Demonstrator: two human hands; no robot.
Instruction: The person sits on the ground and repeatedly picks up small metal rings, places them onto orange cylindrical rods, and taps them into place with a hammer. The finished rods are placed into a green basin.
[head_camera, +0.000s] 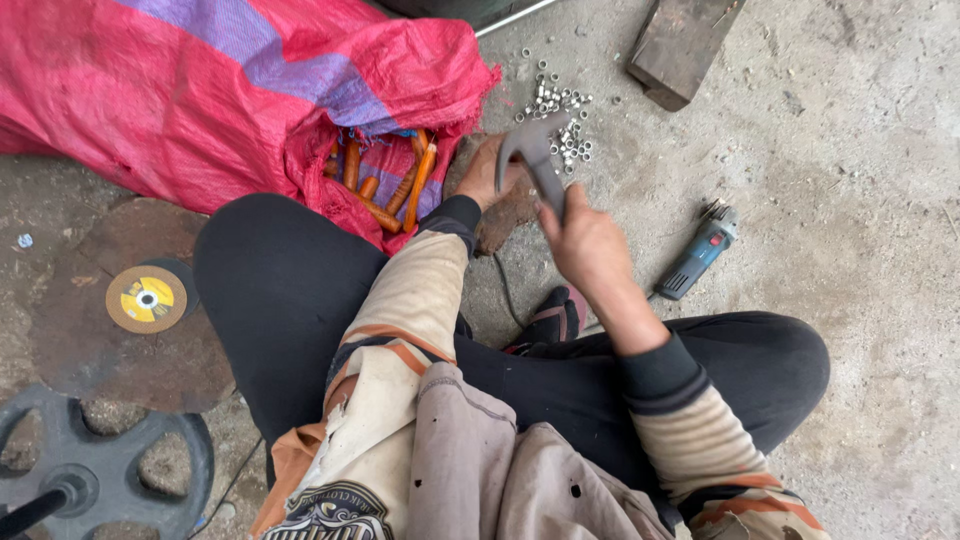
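My right hand grips the handle of a grey metal claw hammer, its head raised over the floor. My left hand reaches forward and rests on a rusty brown metal block beside the hammer head; whether it pinches a small part there is hidden. A scatter of several small silver nuts lies on the concrete just beyond both hands. I sit cross-legged in black trousers.
A red woven sack at the left spills orange-handled tools. A blue angle grinder lies at the right, a dark steel block at top. A yellow cutting disc and a black wheel lie at the left.
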